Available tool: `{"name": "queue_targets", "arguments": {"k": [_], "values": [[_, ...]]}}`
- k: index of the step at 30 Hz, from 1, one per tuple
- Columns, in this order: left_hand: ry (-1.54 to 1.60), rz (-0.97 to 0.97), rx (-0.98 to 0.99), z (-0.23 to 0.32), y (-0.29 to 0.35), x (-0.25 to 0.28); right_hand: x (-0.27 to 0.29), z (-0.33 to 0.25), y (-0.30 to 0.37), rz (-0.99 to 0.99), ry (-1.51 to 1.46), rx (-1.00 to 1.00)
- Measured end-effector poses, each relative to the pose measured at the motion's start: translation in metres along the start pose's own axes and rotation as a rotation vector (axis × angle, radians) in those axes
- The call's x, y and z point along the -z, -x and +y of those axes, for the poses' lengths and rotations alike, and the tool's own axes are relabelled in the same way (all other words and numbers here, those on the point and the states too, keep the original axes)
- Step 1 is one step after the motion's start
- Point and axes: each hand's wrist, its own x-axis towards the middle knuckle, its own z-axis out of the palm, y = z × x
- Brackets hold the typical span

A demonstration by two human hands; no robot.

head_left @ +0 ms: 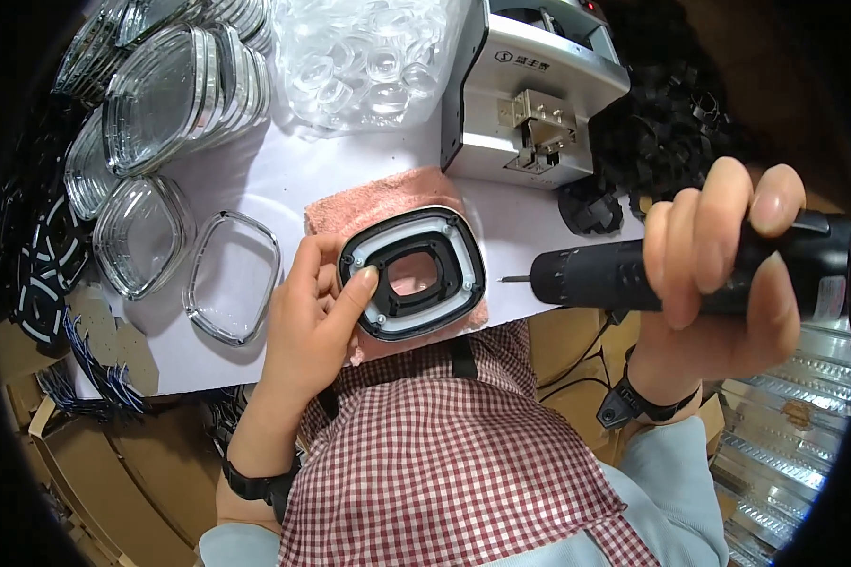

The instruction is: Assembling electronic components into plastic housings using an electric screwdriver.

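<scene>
A black rounded-square frame with a white inner band (457, 248) rests on a folded pink cloth (388, 196). My left hand (326, 307) grips its left side, thumb on top and the other fingers partly hidden at the edge. Through the frame's central opening the pink cloth shows. Off to the right, my right hand (719, 260) is wrapped round a black electric screwdriver (586, 274). Its thin bit points left, apart from the frame. A screw on the bit's tip is too small to make out.
Left of the cloth lies a clear rounded-square cover (191, 283), beside stacks of similar covers (156, 99). A plastic bag of clear round parts (369, 66) lies at the back. A metal-cased machine (501, 123) stands back right, near piled black parts (652, 123). Wires (113, 378) hang at the left edge.
</scene>
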Motion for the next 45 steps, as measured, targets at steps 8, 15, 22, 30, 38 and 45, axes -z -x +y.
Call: {"name": "queue_targets", "arguments": {"k": [8, 15, 22, 30, 38, 45], "values": [[-0.002, 0.004, -0.005, 0.001, 0.003, -0.002, -0.017, 0.006, 0.01, 0.079, 0.098, -0.094], [-0.021, 0.033, -0.036, -0.003, 0.003, -0.004, -0.027, 0.013, 0.012, 0.044, 0.115, -0.14], [-0.099, 0.047, -0.108, -0.008, 0.0, -0.001, -0.023, 0.014, 0.002, -0.288, 0.164, -0.141], [-0.107, 0.052, -0.11, -0.009, 0.002, 0.0, -0.025, 0.021, 0.01, -0.18, 0.092, -0.054], [-0.07, 0.018, -0.105, -0.008, 0.003, 0.002, 0.033, -0.011, -0.031, 0.195, 0.131, 0.309], [-0.035, 0.024, -0.077, -0.004, 0.002, -0.001, 0.024, 0.019, -0.052, -0.078, 0.339, 0.288]]}}
